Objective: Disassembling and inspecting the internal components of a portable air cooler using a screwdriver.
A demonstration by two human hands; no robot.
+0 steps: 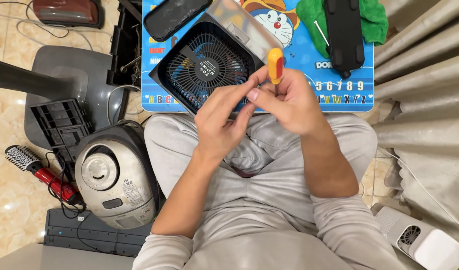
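Observation:
My right hand [289, 102] grips a screwdriver with a yellow and red handle [275, 65], held upright above my lap. My left hand [224, 117] meets it from the left, its fingertips touching the screwdriver's shaft just under the handle. Right behind both hands a black fan unit [204, 65] with a round grille lies tilted on a small blue cartoon table [339, 95]. The screwdriver's tip is hidden by my fingers.
On the table lie a black cover panel [172, 17], a black oblong part [343, 32] and a green cloth [374, 17]. A silver rice cooker [114, 180], a red hair brush [39, 172], black plastic parts [59, 125] and a white device [422, 240] sit on the floor. A curtain [424, 100] hangs at right.

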